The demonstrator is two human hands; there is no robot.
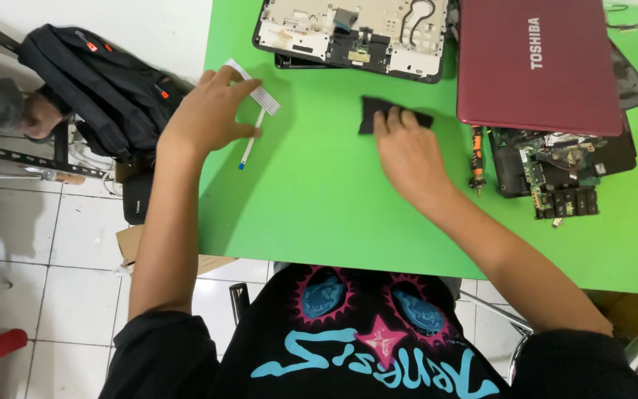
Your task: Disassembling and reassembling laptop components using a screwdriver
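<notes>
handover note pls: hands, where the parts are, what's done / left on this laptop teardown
Left hand: on the white ribbon cables near the green table's left edge, fingers over them.
Right hand: fingertips pressing a small black flat part at mid-table.
Done: base shell opened and stripped, circuit board exposed.
Red laptop lid is shut on the right; screwdriver lies beside it.
Left: loose parts are unsorted.

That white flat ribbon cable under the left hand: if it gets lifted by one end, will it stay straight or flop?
Probably flop: the white ribbon cable looks thin and flat, with a narrow blue-tipped tail. It likely weighs almost nothing, so the left hand could slide it across the green table easily. Creasing seems the main risk.
</notes>
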